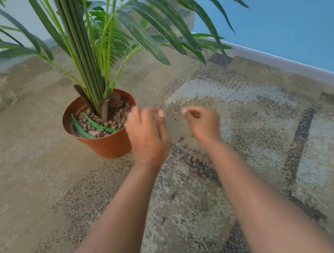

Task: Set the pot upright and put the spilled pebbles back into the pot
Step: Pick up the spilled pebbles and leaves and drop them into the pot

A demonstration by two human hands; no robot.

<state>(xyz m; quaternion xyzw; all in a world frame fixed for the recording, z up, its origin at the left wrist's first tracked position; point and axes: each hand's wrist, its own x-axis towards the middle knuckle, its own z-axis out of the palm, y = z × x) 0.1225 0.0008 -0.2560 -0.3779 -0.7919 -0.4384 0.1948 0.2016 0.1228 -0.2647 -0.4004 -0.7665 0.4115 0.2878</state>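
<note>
The terracotta pot [105, 145] stands upright on the carpet, left of centre, with a green palm-like plant [93, 30] rising from it and brown pebbles filling its top. My left hand [146, 136] hovers just right of the pot's rim, fingers loosely curled; motion blur hides whether it holds anything. My right hand [202, 122] is further right and slightly higher, fingers pinched together, possibly on a small pebble, though blur hides it. Several spilled pebbles [196, 164] lie on the carpet between and below my forearms.
A patterned beige and grey carpet [259, 118] covers the floor. A blue wall with a pale skirting board [299, 66] runs along the back right. A white wall stands at the far left. Long leaves overhang the pot and the area behind my hands.
</note>
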